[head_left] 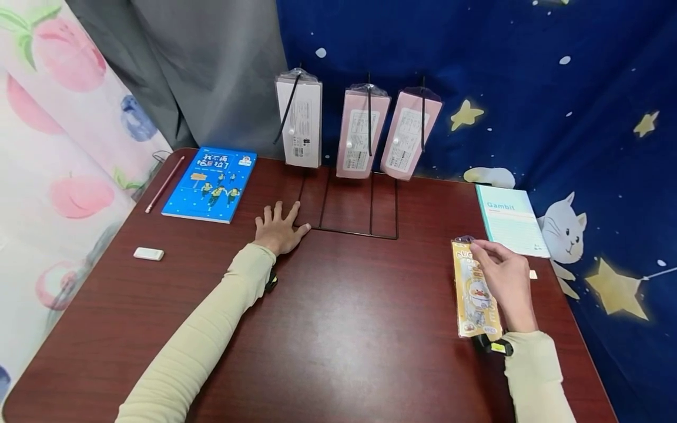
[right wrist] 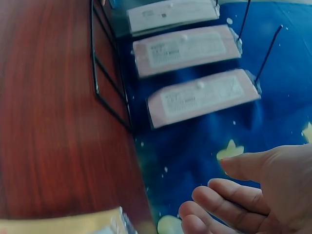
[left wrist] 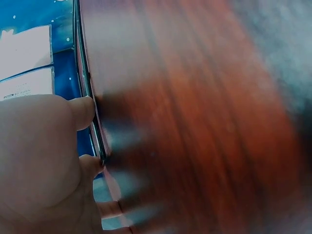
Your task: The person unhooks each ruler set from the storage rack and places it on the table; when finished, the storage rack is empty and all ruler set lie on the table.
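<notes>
Left hand (head_left: 278, 230): laid palm down at the desk (head_left: 338, 335), fingers spread wide, nothing held; wire frame (head_left: 355, 233) edge is met by thumb and index. 3 hanging packs (head_left: 354, 126) are hung on black rods above the frame. Duck packet (head_left: 472, 299): located over the desk's right side, near the Gambit notebook (head_left: 512, 220); yellow-orange, duck printed, clear hang tab at top, partly covered by right hand (head_left: 505, 282). Right grip: cannot be told. Thumb and index are seen together at packet's top corner in head view, apart in right wrist view.
</notes>
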Demonstrator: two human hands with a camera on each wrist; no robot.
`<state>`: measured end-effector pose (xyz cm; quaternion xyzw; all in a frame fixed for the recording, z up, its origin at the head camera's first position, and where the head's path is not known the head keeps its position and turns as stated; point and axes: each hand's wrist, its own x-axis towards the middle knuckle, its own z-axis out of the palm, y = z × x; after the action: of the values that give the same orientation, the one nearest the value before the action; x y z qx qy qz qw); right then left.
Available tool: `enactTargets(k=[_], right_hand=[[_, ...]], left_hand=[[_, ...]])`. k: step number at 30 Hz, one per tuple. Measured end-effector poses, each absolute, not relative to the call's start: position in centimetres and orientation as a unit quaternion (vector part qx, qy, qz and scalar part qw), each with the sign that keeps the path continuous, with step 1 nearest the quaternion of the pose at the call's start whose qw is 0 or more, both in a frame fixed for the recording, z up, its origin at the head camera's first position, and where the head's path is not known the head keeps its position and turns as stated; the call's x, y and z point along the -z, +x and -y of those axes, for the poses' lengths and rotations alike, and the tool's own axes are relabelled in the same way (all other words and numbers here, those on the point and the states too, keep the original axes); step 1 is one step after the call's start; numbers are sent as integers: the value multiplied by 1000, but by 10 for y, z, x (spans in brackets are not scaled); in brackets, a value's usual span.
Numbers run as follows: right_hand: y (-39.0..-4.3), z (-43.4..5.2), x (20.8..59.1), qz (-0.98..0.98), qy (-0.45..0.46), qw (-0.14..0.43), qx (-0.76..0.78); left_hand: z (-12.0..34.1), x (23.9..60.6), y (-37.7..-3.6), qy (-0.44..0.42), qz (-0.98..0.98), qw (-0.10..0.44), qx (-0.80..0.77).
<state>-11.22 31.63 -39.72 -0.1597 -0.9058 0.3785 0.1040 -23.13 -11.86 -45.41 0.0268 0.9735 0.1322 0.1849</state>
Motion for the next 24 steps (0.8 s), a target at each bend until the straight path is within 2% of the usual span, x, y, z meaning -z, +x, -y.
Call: enactTargets(k=[11,24], right_hand=[[-142,-295,392,890,-88,121,-432],[-191,-270,392,878,-52,129,-458]], left_hand=[[118,456,-231,28,-974,180,-131],[117,454,-230,28,-974,178,-133]])
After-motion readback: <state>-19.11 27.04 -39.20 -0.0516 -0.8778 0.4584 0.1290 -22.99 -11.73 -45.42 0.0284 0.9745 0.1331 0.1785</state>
